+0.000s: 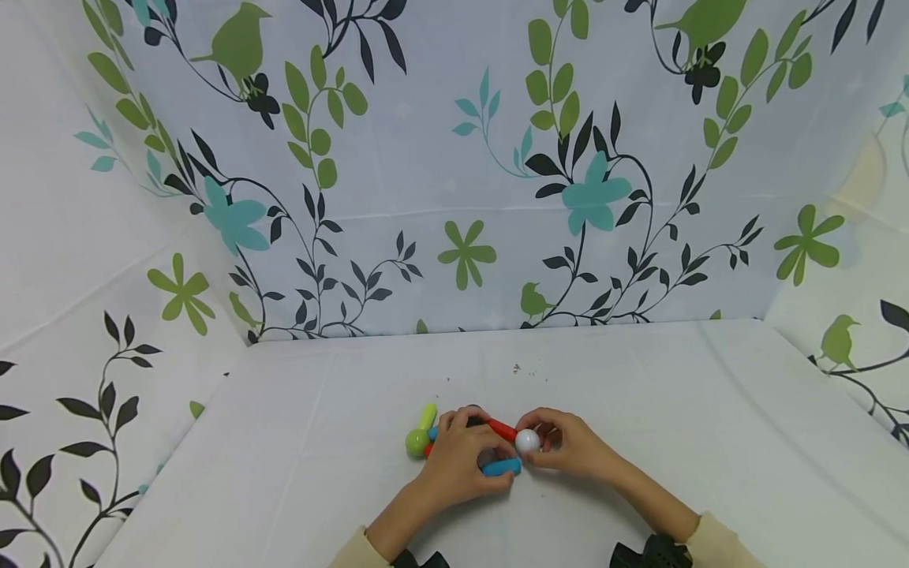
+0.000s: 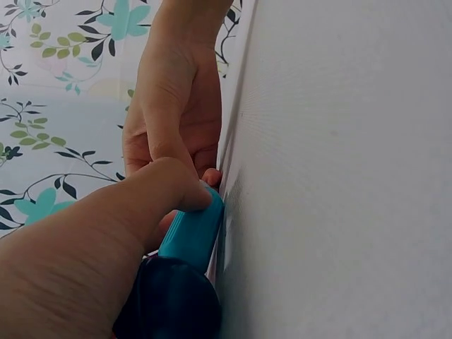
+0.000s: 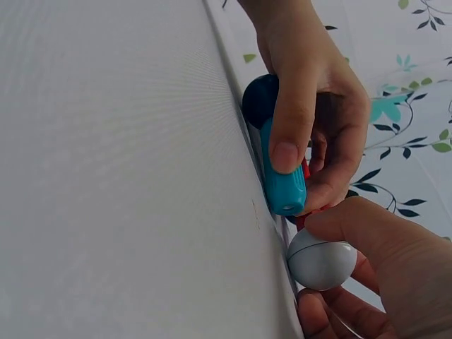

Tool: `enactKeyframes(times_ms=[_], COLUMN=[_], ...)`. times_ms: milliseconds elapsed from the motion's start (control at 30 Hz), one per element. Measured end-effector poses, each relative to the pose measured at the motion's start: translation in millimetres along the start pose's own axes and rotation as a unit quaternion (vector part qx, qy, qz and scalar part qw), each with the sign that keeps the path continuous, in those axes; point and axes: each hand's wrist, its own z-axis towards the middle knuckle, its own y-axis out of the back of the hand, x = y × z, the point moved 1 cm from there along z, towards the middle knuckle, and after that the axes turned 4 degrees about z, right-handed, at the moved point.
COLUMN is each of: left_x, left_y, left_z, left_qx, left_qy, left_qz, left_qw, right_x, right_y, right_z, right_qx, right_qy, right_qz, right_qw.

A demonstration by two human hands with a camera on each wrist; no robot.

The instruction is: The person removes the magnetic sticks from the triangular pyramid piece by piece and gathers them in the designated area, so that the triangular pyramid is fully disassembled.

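My left hand [image 1: 458,461] pinches a blue stick [image 1: 502,467] between thumb and fingers, low over the white table. At one end of that stick sits a dark ball [image 3: 260,101], plain in the right wrist view. White and glossy, another ball [image 1: 527,441] is held by the fingertips of my right hand [image 1: 571,448]. A red stick [image 1: 502,430] runs from the white ball back toward the left hand, which hides its far part. In the left wrist view the blue stick [image 2: 192,233] lies under the thumb.
Left of the hands lie a green ball [image 1: 417,443] and a yellow-green stick [image 1: 428,416], with bits of blue and red beside them. Behind the left hand's fingers a dark ball [image 1: 474,411] partly shows. A patterned cloth [image 1: 398,173] hangs at the table's back edge.
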Motion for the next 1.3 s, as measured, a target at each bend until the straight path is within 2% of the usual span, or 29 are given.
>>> enactKeyframes(times_ms=[100, 200, 300, 467, 567, 667, 867, 967, 1100, 1300], left_x=[-0.2, -0.9, -1.5, -0.4, 1.8, 4.1, 6.0, 6.7, 7.4, 5.4], left_y=[-0.6, -0.8, -1.7, -3.1, -3.1, -2.4, 0.1, 0.4, -0.1, -1.3], left_z=[0.7, 0.9, 0.8, 1.0, 2.0, 5.0, 13.3, 16.6, 19.6, 21.9], left_qx=[0.007, 0.001, -0.018, -0.068, -0.08, -0.067, -0.003, 0.016, 0.02, 0.008], left_qy=[-0.002, -0.006, -0.011, -0.017, -0.015, -0.004, 0.013, 0.022, 0.032, 0.057], left_qz=[0.009, 0.011, 0.011, 0.009, 0.017, 0.02, 0.032, 0.034, 0.035, 0.045], left_qw=[0.9999, 0.9999, 0.9997, 0.9975, 0.9966, 0.9975, 0.9994, 0.999, 0.9987, 0.9974], right_x=[-1, -2, -3, -5, -5, -6, -7, -8, -8, -6], right_y=[1, 1, 1, -1, -2, -3, -4, -4, -2, 1], right_z=[-0.6, -1.3, -2.1, -1.6, -0.7, -0.4, -0.6, -0.4, 0.1, 0.1], right_qx=[0.003, 0.003, 0.003, 0.005, 0.007, 0.006, 0.004, 0.003, -0.003, -0.008], right_qy=[-0.003, -0.005, -0.008, -0.009, -0.009, -0.015, -0.028, -0.031, -0.027, -0.035], right_qz=[0.001, 0.005, 0.01, 0.021, 0.027, 0.029, 0.033, 0.033, 0.022, 0.014], right_qw=[1.0, 1.0, 0.9999, 0.9997, 0.9996, 0.9995, 0.9991, 0.999, 0.9994, 0.9993])
